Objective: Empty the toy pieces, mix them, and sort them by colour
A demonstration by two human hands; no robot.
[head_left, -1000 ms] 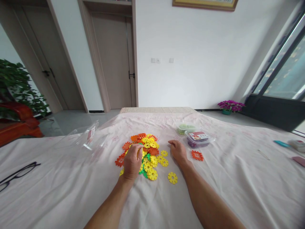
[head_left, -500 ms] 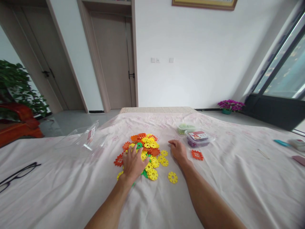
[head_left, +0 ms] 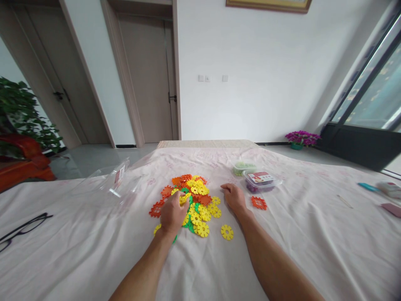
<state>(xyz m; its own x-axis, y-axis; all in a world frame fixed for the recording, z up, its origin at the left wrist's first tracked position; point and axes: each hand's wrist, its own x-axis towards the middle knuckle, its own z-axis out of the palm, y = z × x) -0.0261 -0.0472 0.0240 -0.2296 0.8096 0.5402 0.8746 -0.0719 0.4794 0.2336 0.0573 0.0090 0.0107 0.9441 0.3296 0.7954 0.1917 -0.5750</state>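
Note:
My left hand (head_left: 173, 212) is over the left side of a loose pile of plastic snowflake building discs, pinching a yellow disc (head_left: 184, 199) between thumb and fingers. Yellow discs (head_left: 205, 214), green discs (head_left: 190, 225) and orange-red pieces (head_left: 167, 191) overlap in the pile. To the pile's right, my right hand (head_left: 234, 196) rests on the cloth with its fingers curled in; nothing shows in it. A single yellow disc (head_left: 227, 232) lies nearer me, and a square red piece (head_left: 259, 203) lies right of that hand.
Behind my right hand stand a clear box of purple grapes (head_left: 260, 182) and a box of green grapes (head_left: 243, 168). At the left are an open clear plastic container (head_left: 115, 179) and black glasses (head_left: 26, 228). A toothpick-like stick (head_left: 345, 201) lies on the rumpled tablecloth (head_left: 313, 234).
My left hand was spread flat on the pile; its fingers have drawn together and lifted a yellow disc, uncovering pieces beneath. My right hand has stayed in place.

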